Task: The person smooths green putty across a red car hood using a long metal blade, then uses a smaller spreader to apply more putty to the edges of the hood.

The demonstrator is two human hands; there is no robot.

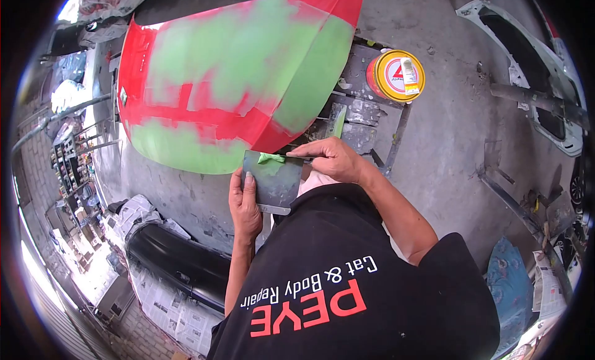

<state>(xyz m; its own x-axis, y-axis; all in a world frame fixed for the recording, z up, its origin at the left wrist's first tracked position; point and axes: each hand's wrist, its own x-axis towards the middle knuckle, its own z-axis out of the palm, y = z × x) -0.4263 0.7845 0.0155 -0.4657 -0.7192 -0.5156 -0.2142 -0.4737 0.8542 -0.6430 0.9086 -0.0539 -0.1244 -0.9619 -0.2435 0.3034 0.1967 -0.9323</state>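
My left hand (246,202) grips a flat dark mixing plate (273,185) by its left side, thumb on top. A small lump of light-green body filler (271,157) lies at the plate's far edge. Closed at the plate's upper right corner, my right hand (336,160) pinches a thin dark spreader, seen almost edge-on against the filler. Just beyond both hands is a red car hood (192,96) with broad patches of light green.
A round tin with a yellow lid (378,81) carries a small white tube (408,72), on a worn work stand (362,112). A black bumper (180,261) lies on newspaper (167,313) at lower left. A pale car panel (496,25) stands at far right.
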